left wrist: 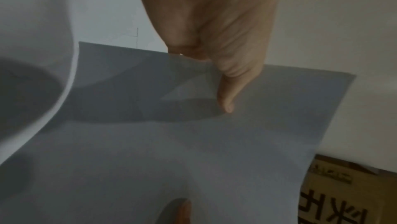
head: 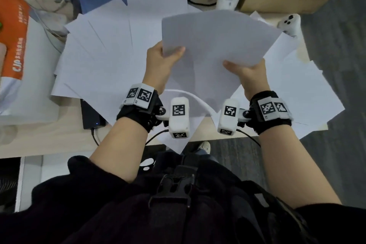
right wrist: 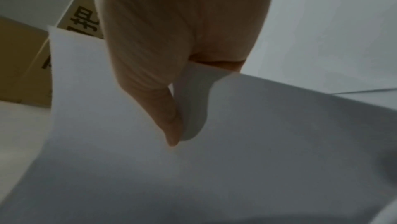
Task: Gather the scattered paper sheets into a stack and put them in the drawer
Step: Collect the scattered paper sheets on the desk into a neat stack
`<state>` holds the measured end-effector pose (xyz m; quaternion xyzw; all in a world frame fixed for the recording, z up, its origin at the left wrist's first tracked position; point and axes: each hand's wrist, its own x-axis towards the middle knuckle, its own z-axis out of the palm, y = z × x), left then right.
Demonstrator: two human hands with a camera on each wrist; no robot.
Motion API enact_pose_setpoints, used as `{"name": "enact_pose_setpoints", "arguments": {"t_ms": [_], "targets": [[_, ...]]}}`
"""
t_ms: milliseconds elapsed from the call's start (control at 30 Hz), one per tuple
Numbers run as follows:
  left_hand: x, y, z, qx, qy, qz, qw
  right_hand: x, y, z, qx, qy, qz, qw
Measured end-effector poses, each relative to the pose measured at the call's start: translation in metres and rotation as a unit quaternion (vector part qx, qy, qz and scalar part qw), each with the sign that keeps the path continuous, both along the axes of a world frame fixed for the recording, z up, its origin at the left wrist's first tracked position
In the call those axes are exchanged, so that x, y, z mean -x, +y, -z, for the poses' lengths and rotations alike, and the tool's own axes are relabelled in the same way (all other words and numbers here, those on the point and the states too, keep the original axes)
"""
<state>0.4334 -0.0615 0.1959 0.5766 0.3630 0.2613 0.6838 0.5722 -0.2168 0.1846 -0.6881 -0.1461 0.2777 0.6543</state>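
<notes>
We are early in the gathering, by our reading. Our left hand [head: 160, 61] and right hand [head: 247, 77] each pinch the near edge of a small bundle of sheets [head: 213, 41], thumbs on top and fingers underneath, holding it raised above the desk [head: 49, 140]; the left wrist view shows the thumb [left wrist: 227, 91] pressed flat on the paper, and the right wrist view shows the same grip on the other side. The bundle looks loosely fanned, not yet squared. Most of the work is still ahead: a broad spread of loose sheets [head: 99, 55] lies to the left of and beyond our left hand, and more loose paper [head: 309, 89] lies to the right of and below our right hand, some hanging over the desk edge near us. None of that is collected yet. We cannot see a drawer in any view, so putting the stack away has plainly not begun, and we cannot tell where it sits.
</notes>
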Motion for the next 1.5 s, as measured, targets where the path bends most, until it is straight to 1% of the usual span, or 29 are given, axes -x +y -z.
{"name": "enact_pose_setpoints", "arguments": {"t_ms": [100, 167, 267, 367, 500, 600, 667, 733, 800, 933, 1067, 1133, 1267, 1333, 1500], "targets": [[-0.004, 0.009, -0.010, -0.004, -0.039, 0.016, 0.999, 0.000, -0.002, -0.011, -0.043, 0.001, 0.017, 0.999], [-0.006, 0.010, -0.008, 0.003, -0.040, 0.037, 0.999, 0.004, -0.006, -0.010, -0.039, 0.006, 0.022, 0.999], [-0.003, 0.001, 0.008, 0.014, 0.005, 0.060, 0.998, 0.015, -0.013, 0.002, 0.013, 0.019, 0.028, 0.999], [-0.005, -0.006, 0.021, 0.014, 0.037, 0.081, 0.996, 0.024, -0.020, 0.010, 0.022, 0.020, 0.038, 0.999], [-0.026, -0.010, 0.017, -0.018, 0.045, 0.104, 0.993, 0.019, -0.033, 0.012, 0.029, 0.021, 0.097, 0.995], [-0.049, -0.016, 0.017, -0.054, 0.055, 0.121, 0.990, 0.009, -0.051, 0.019, 0.048, 0.044, 0.150, 0.987], [-0.066, -0.025, 0.023, -0.063, 0.072, 0.138, 0.986, 0.003, -0.066, 0.027, 0.062, 0.069, 0.182, 0.979], [-0.085, -0.040, 0.036, -0.069, 0.108, 0.162, 0.978, -0.004, -0.085, 0.038, 0.099, 0.095, 0.215, 0.967], [-0.098, -0.053, 0.053, -0.083, 0.160, 0.185, 0.966, -0.010, -0.102, 0.049, 0.136, 0.126, 0.243, 0.952], [-0.121, -0.080, 0.088, -0.071, 0.235, 0.202, 0.948, -0.029, -0.140, 0.071, 0.198, 0.179, 0.289, 0.919], [-0.145, -0.103, 0.107, -0.124, 0.308, 0.241, 0.912, -0.056, -0.166, 0.083, 0.245, 0.195, 0.322, 0.894], [-0.155, -0.107, 0.112, -0.152, 0.321, 0.244, 0.902, -0.067, -0.173, 0.085, 0.270, 0.202, 0.325, 0.883], [-0.184, -0.110, 0.124, -0.197, 0.322, 0.246, 0.893, -0.089, -0.186, 0.095, 0.301, 0.224, 0.318, 0.871], [-0.197, -0.111, 0.129, -0.234, 0.338, 0.268, 0.871, -0.095, -0.189, 0.100, 0.302, 0.239, 0.315, 0.867], [-0.229, -0.111, 0.140, -0.315, 0.392, 0.339, 0.795, -0.098, -0.192, 0.107, 0.295, 0.264, 0.321, 0.860]]}}
